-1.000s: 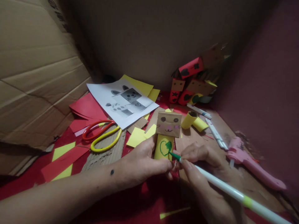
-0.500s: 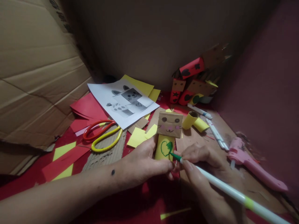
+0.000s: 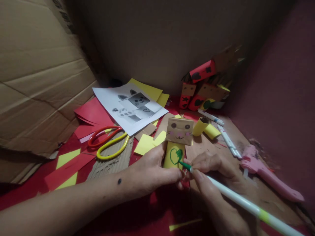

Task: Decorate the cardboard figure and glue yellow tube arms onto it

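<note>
My left hand (image 3: 157,168) is closed round the lower part of a paper-roll cat figure (image 3: 174,147). It has a yellow tube body and a square cardboard head with drawn eyes, whiskers and pink cheeks. A green heart outline is on the body, its right side partly coloured in. Pinched in my right hand (image 3: 216,183) is a felt-tip pen (image 3: 236,195) with a white barrel and a green tip. That tip touches the heart's right edge. Beyond the figure lies a printed sheet (image 3: 133,109) with a cat picture.
Scissors (image 3: 112,152) with red and yellow handles lie left on corrugated cardboard. Yellow tubes (image 3: 200,126), white markers (image 3: 228,142) and a pink glue gun (image 3: 268,177) are on the right. Red-bodied figures (image 3: 197,100) are piled at the back. Red paper (image 3: 92,114) lies left.
Slightly more green fills the right side of the heart. Both hands stay in nearly the same place, with the pen tip still on the tube.
</note>
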The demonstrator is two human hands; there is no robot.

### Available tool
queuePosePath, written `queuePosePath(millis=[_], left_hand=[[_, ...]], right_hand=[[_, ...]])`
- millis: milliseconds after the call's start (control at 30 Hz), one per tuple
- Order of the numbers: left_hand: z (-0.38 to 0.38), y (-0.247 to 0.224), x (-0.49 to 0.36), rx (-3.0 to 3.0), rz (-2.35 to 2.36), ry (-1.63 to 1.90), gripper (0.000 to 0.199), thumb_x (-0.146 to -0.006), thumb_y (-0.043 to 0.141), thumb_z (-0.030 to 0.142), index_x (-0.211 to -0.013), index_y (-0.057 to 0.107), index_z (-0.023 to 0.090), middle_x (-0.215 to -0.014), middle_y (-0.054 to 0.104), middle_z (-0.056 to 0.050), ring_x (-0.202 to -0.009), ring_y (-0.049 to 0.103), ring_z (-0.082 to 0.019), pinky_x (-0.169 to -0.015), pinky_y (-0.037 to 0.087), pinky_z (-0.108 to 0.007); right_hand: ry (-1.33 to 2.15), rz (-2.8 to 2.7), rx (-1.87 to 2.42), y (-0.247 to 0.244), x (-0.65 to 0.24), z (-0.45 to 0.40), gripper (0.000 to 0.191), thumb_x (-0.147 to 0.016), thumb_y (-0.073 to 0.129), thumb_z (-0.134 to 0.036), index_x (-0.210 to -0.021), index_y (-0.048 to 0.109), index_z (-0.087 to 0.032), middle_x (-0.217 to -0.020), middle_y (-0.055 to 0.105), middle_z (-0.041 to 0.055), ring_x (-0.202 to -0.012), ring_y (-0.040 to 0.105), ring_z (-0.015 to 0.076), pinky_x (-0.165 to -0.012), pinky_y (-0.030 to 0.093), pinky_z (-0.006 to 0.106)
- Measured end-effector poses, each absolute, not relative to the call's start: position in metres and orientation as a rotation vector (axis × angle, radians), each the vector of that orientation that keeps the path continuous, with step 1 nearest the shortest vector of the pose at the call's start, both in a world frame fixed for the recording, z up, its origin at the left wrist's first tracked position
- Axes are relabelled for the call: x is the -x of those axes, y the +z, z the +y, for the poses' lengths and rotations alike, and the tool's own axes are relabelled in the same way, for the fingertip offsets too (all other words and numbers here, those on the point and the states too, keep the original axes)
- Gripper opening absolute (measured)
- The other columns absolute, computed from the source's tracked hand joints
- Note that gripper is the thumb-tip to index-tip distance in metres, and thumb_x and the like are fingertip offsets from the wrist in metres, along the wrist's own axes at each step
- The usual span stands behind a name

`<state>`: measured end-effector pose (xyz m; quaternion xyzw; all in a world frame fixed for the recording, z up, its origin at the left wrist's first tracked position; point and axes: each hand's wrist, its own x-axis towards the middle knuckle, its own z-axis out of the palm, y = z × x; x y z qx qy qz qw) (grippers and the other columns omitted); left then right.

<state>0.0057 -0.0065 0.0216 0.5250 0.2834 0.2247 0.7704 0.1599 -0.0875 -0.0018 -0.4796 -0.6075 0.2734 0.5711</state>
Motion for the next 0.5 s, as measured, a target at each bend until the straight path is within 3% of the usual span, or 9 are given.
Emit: queuePosePath(millis=[100, 267, 500], left_hand=[[-0.0063, 0.0222, -0.0059, -1.155, 0.608, 0.487, 0.031, -0.070, 0.067, 0.007, -0.095, 0.051, 0.018, -0.076, 0.061, 0.002, -0.075, 0.060, -0.016, -0.072, 0.051, -0.029], [-0.0070, 0.0205, -0.0049, -1.172, 0.597, 0.469, 0.030, -0.073, 0.066, 0.010, -0.097, 0.051, 0.017, -0.074, 0.064, 0.000, -0.073, 0.060, -0.017, -0.074, 0.052, -0.031], [-0.0062, 0.0192, -0.0060, -1.130, 0.592, 0.503, 0.036, -0.069, 0.068, 0.006, -0.098, 0.051, 0.017, -0.076, 0.060, 0.004, -0.072, 0.058, -0.014, -0.071, 0.050, -0.028]], right_hand=[[0.564, -1.451, 1.133, -0.0001, -0.1599, -0.0869, 0.017, -0.098, 0.055, -0.014, -0.087, 0.060, -0.026, -0.071, 0.068, -0.0044, -0.061, 0.067, 0.0102, -0.068, 0.059, 0.022], [0.495, -1.483, 1.133, 0.0042, -0.1592, -0.0854, 0.016, -0.099, 0.053, -0.015, -0.094, 0.058, -0.029, -0.067, 0.067, -0.0068, -0.055, 0.068, 0.0086, -0.052, 0.054, 0.015], [0.587, -1.450, 1.131, -0.0016, -0.1593, -0.0856, 0.016, -0.096, 0.056, -0.014, -0.085, 0.059, -0.026, -0.074, 0.069, -0.0023, -0.060, 0.067, 0.0122, -0.059, 0.059, 0.023]])
